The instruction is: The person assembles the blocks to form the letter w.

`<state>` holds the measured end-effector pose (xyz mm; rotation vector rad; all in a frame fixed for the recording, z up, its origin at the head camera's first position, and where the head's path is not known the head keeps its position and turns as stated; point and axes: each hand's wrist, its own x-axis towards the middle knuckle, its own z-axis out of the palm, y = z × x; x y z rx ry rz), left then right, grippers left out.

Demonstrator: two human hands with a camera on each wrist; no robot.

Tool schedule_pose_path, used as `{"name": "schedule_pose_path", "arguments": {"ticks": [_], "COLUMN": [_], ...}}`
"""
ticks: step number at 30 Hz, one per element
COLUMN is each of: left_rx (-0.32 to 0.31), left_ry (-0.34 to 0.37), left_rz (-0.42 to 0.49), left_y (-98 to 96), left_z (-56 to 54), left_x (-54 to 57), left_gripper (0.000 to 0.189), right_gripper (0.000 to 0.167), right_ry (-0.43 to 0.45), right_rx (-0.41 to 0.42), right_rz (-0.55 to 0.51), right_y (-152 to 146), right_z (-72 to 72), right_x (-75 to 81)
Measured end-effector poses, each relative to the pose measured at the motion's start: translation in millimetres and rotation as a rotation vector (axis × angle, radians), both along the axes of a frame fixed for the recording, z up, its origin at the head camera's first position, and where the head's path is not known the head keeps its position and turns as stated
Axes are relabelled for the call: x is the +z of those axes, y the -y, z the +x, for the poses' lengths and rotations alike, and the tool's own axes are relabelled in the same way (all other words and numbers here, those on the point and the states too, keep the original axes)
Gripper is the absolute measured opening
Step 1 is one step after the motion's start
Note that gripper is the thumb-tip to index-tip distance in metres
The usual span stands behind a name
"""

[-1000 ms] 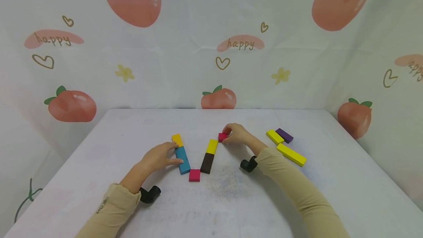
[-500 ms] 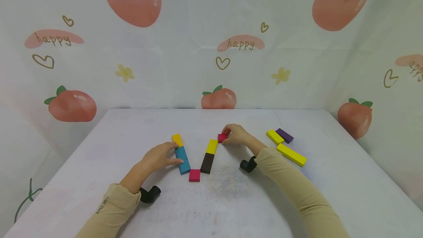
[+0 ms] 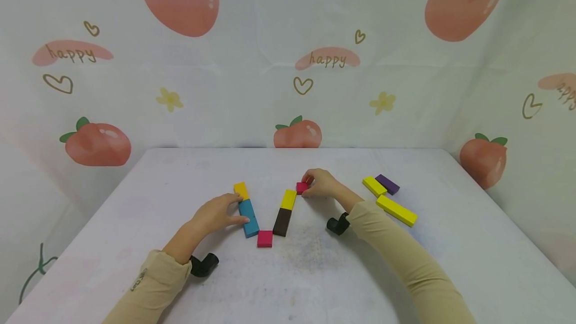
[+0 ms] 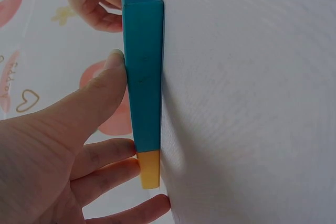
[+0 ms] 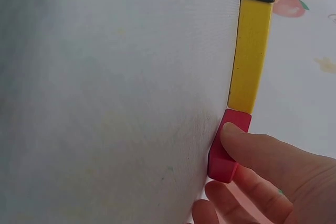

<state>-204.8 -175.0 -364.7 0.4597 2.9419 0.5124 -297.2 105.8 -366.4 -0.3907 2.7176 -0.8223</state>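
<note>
In the head view, my right hand [image 3: 321, 183] pinches a small red block [image 3: 301, 188] between thumb and fingers. Its near corner sits right at the far end of a yellow block [image 3: 289, 199], which lines up with a dark brown block [image 3: 282, 222]. My left hand [image 3: 217, 214] rests on the other row with its fingers spread: the thumb lies on a blue block [image 4: 143, 72], and the fingertips touch where it meets an orange block [image 4: 148, 169]. Between the near ends of the two slanted rows lies a second red block [image 3: 265, 238], forming a V shape.
On the right of the white table [image 3: 450, 224] lie a short yellow block [image 3: 374, 186], a purple block [image 3: 387, 184] and a long yellow block [image 3: 397, 210]. A white cloth [image 3: 252, 104] with printed peaches hangs behind. Black wrist mounts [image 3: 204, 265] stick out under both sleeves.
My right hand has slid the red block slightly left and nearer, up to the yellow block's far end. The left hand has stayed in place on the blue and orange blocks.
</note>
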Motion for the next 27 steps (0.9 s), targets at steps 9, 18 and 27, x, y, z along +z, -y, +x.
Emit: {"name": "schedule_pose_path", "arguments": {"ticks": [9, 18, 27], "left_rx": [-0.002, 0.008, 0.010], "left_ry": [0.000, 0.017, 0.028], "left_rz": [0.003, 0.007, 0.002], "left_y": [-0.6, -1.2, -1.0], "left_z": [1.4, 0.0, 0.7], "left_x": [0.9, 0.6, 2.7], "left_gripper": [0.065, 0.066, 0.066], "right_gripper": [0.035, 0.041, 0.043], "right_ry": [-0.001, -0.049, -0.092], "right_rx": [0.011, 0.025, 0.023], "right_rz": [0.001, -0.052, -0.051], "right_y": [-1.8, -27.8, -67.8], "right_z": [1.2, 1.3, 12.3], "right_x": [2.2, 18.8, 36.3]}}
